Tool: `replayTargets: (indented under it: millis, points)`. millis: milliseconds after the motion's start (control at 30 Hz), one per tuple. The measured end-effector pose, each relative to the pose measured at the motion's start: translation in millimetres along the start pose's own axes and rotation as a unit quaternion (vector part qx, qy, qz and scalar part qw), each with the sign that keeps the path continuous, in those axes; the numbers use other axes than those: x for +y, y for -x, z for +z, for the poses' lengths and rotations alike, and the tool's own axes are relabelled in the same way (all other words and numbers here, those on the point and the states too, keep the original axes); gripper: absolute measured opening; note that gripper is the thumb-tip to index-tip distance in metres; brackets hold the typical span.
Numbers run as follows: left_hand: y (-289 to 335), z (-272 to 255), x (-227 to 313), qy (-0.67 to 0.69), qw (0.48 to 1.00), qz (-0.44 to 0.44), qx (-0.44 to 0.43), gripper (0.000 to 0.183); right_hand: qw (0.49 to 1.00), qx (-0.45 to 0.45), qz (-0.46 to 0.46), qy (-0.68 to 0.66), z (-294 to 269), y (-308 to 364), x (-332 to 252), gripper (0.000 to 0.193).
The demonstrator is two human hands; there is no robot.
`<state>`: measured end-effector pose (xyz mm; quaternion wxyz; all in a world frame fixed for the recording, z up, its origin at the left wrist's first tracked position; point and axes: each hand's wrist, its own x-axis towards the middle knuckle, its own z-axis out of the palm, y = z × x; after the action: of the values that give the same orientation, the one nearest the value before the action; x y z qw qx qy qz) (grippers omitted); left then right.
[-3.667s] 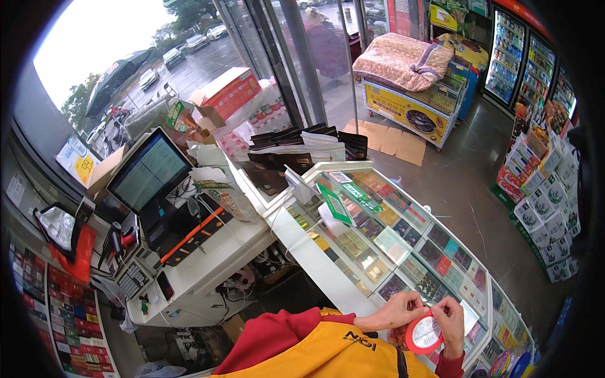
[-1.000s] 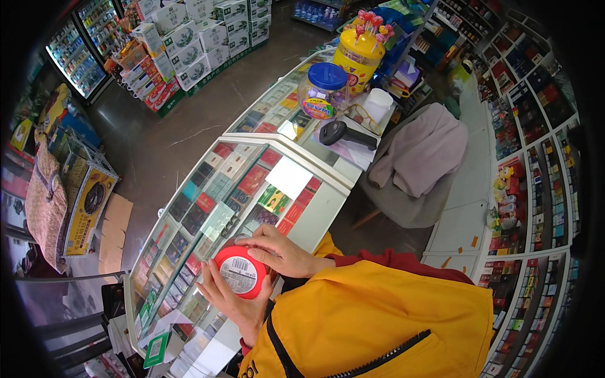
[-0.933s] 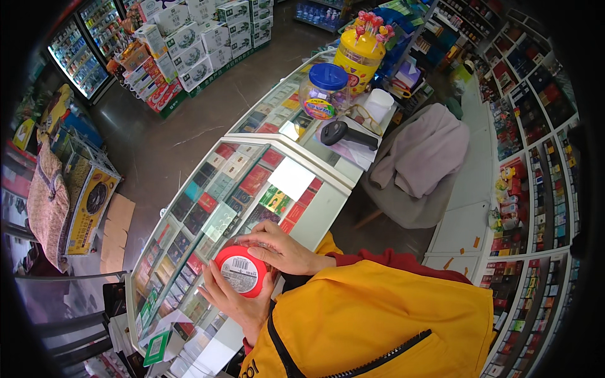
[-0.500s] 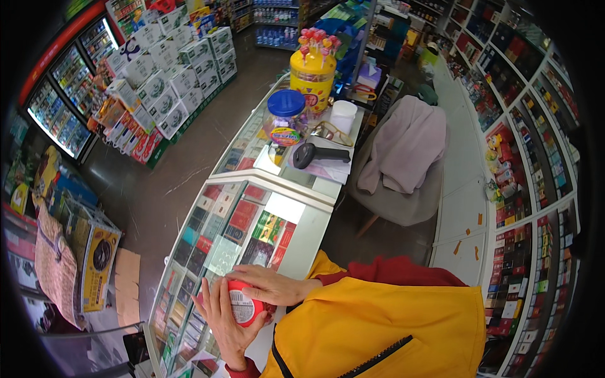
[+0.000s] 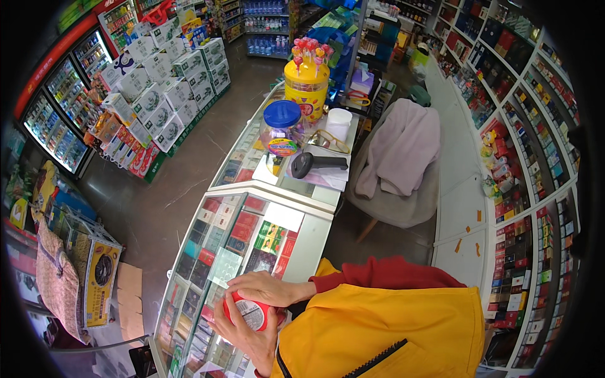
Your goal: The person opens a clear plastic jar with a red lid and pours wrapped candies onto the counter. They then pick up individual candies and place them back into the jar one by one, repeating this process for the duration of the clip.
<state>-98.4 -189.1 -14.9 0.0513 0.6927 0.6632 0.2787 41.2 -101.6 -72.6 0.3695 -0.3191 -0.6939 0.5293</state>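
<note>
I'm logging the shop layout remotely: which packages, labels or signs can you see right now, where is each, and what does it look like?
Red round container: held between left hand and right hand, white label on its face.
Clear jar: on the counter, blue lid, colourful label band.
Yellow lollipop tub: behind the jar, cylindrical.
White-green cartons: stacked on the floor, left.
Small packs: under the glass counter, red and green.
</note>
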Motion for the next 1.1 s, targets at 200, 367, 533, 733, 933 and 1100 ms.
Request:
replayTargets:
  millis: [200,367,533,733,933,1100]
  points:
    - [-4,-22,4,0.001,0.995,-0.04,-0.09,0.099,0.999,0.007,0.009,0.042,-6,-9,-10,0.035]
    - [-17,-34,-17,0.01,0.992,0.062,-0.111,0.103,0.997,-0.001,0.074,0.024,-7,-12,-9,0.039]
    - [-10,-14,-16,0.09,0.992,0.036,-0.078,0.11,0.992,-0.046,0.117,-0.019,-10,-11,-12,0.04]
    - [-3,-4,-12,0.137,0.99,0.002,-0.028,0.103,0.989,-0.075,0.112,-0.053,-15,-17,-14,0.039]
    - [0,4,2,0.111,0.993,-0.039,0.005,0.107,0.988,-0.094,0.105,-0.059,-22,-26,-22,0.033]
    - [4,-5,-5,0.12,0.992,-0.021,-0.015,0.113,0.994,-0.082,0.071,-0.026,-30,-10,-33,0.036]
